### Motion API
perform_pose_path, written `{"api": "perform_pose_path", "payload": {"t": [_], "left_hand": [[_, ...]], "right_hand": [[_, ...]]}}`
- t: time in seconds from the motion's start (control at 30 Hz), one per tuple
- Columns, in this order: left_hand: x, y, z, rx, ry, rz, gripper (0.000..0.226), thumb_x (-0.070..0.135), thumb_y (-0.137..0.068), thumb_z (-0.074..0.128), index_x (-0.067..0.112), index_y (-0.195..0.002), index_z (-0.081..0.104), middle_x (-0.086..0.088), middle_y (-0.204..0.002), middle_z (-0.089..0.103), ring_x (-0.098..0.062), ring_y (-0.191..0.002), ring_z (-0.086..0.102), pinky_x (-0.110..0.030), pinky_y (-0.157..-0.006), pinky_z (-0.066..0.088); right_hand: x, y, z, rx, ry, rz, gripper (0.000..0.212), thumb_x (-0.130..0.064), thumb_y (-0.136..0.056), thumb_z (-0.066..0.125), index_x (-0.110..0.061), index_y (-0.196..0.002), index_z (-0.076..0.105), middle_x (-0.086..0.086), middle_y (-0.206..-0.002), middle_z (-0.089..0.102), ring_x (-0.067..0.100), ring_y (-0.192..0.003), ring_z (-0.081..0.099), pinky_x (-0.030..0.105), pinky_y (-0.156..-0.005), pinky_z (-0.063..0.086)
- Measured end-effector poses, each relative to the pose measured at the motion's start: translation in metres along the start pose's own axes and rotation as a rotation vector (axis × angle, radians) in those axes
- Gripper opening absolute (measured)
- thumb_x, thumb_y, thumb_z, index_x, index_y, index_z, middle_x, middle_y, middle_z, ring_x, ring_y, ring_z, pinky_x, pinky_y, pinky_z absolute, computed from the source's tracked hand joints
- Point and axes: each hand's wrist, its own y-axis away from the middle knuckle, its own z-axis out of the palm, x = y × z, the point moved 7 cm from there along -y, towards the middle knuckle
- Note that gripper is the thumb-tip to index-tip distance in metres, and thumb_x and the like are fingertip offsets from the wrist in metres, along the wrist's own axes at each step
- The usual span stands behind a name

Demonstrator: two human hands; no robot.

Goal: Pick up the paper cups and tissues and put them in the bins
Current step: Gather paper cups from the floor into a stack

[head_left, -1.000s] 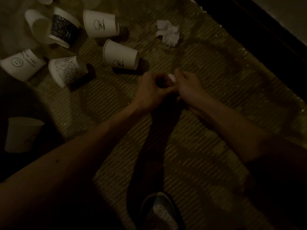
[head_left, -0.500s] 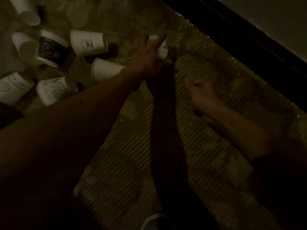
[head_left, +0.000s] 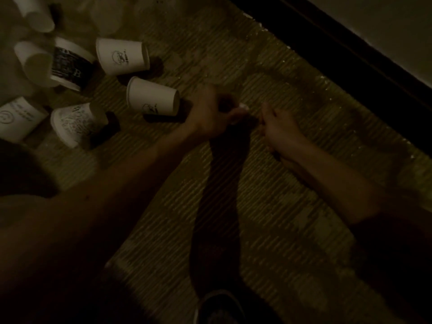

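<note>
The left hand (head_left: 210, 111) curls around a white tissue (head_left: 242, 108) that peeks out past its fingers. The right hand (head_left: 279, 129), fingers curled, is just beside it; whether it holds anything is unclear. Paper cups (head_left: 152, 97) lie tipped on the mat (head_left: 280, 230), further left.

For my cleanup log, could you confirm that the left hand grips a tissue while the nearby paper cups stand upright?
Not quite: the head view shows the paper cups lying on their sides, not upright. The left hand does grip a tissue.

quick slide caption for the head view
Left hand grips a white tissue beside the right hand, paper cups lying tipped on the woven mat.
</note>
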Motion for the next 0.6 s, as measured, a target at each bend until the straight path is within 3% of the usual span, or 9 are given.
{"api": "perform_pose_path", "payload": {"t": [0.07, 0.13, 0.17, 0.23, 0.27, 0.33, 0.4, 0.5, 0.6], "left_hand": [[0.006, 0.024, 0.001, 0.084, 0.223, -0.027, 0.018, 0.019, -0.088, 0.074, 0.002, -0.084, 0.068, -0.006, -0.079, 0.072, -0.013, -0.075, 0.072, -0.025, -0.066, 0.057], [0.002, 0.043, 0.003, 0.140, 0.407, -0.121, 0.014, 0.014, -0.087, 0.074, 0.003, -0.081, 0.068, 0.001, -0.070, 0.071, -0.005, -0.066, 0.069, -0.018, -0.060, 0.054], [-0.001, 0.051, 0.004, 0.149, 0.467, -0.167, 0.011, 0.012, -0.088, 0.073, 0.005, -0.080, 0.069, 0.004, -0.068, 0.070, -0.003, -0.064, 0.068, -0.016, -0.059, 0.054], [-0.006, 0.063, -0.001, 0.193, 0.522, -0.209, 0.007, 0.010, -0.089, 0.070, 0.008, -0.083, 0.070, 0.007, -0.069, 0.070, -0.002, -0.065, 0.068, -0.016, -0.058, 0.052], [-0.007, 0.069, -0.007, 0.229, 0.536, -0.204, 0.007, 0.010, -0.090, 0.069, 0.012, -0.083, 0.071, 0.009, -0.069, 0.071, -0.001, -0.066, 0.069, -0.016, -0.058, 0.052], [-0.009, 0.081, -0.022, 0.278, 0.522, -0.164, 0.015, 0.012, -0.092, 0.067, 0.024, -0.084, 0.070, 0.014, -0.074, 0.072, -0.002, -0.075, 0.071, -0.021, -0.065, 0.056], [-0.012, 0.092, -0.035, 0.280, 0.502, -0.130, 0.023, 0.011, -0.093, 0.065, 0.032, -0.087, 0.069, 0.019, -0.080, 0.072, -0.002, -0.083, 0.071, -0.024, -0.074, 0.058], [-0.022, 0.107, -0.055, 0.291, 0.460, -0.113, 0.020, 0.009, -0.092, 0.066, 0.028, -0.093, 0.071, 0.021, -0.080, 0.068, 0.010, -0.077, 0.065, -0.009, -0.068, 0.049], [-0.046, 0.118, -0.076, 0.420, 0.469, -0.202, 0.013, 0.015, -0.092, 0.067, 0.027, -0.095, 0.072, 0.021, -0.082, 0.069, 0.006, -0.076, 0.064, -0.010, -0.060, 0.045]], "right_hand": [[-0.003, 0.006, 0.009, -0.040, 0.007, 0.069, 0.060, -0.065, -0.095, 0.031, -0.018, -0.110, 0.066, 0.001, -0.085, 0.056, 0.014, -0.062, 0.048, 0.025, -0.056, 0.037], [-0.012, 0.017, 0.028, -0.167, -0.085, 0.110, 0.065, -0.066, -0.096, 0.025, -0.024, -0.088, 0.074, -0.005, -0.076, 0.065, 0.009, -0.054, 0.059, 0.023, -0.047, 0.045], [-0.019, 0.024, 0.041, -0.245, -0.130, 0.124, 0.067, -0.066, -0.097, 0.024, -0.025, -0.081, 0.075, -0.004, -0.079, 0.070, 0.010, -0.064, 0.069, 0.028, -0.056, 0.056], [-0.032, 0.036, 0.060, -0.323, -0.164, 0.130, 0.064, -0.066, -0.097, 0.027, -0.022, -0.104, 0.073, 0.006, -0.105, 0.073, 0.026, -0.102, 0.069, 0.043, -0.089, 0.057], [-0.039, 0.041, 0.067, -0.329, -0.165, 0.130, 0.063, -0.065, -0.097, 0.030, -0.019, -0.115, 0.069, 0.008, -0.113, 0.070, 0.027, -0.106, 0.067, 0.041, -0.088, 0.057], [-0.051, 0.045, 0.080, -0.332, -0.185, 0.084, 0.054, -0.060, -0.097, 0.038, -0.018, -0.117, 0.067, 0.003, -0.109, 0.070, 0.017, -0.094, 0.069, 0.026, -0.064, 0.055], [-0.064, 0.051, 0.094, -0.361, -0.263, 0.031, 0.039, -0.050, -0.099, 0.046, -0.019, -0.108, 0.067, -0.003, -0.092, 0.072, 0.008, -0.073, 0.071, 0.018, -0.048, 0.049], [-0.079, 0.053, 0.111, -0.333, -0.339, -0.069, 0.026, -0.033, -0.100, 0.053, -0.014, -0.087, 0.065, -0.005, -0.067, 0.069, 0.003, -0.053, 0.066, 0.017, -0.043, 0.047], [-0.097, 0.042, 0.117, -0.192, -0.183, -0.238, 0.029, -0.028, -0.098, 0.057, -0.016, -0.071, 0.057, -0.004, -0.063, 0.060, -0.002, -0.045, 0.057, 0.014, -0.041, 0.042]]}}
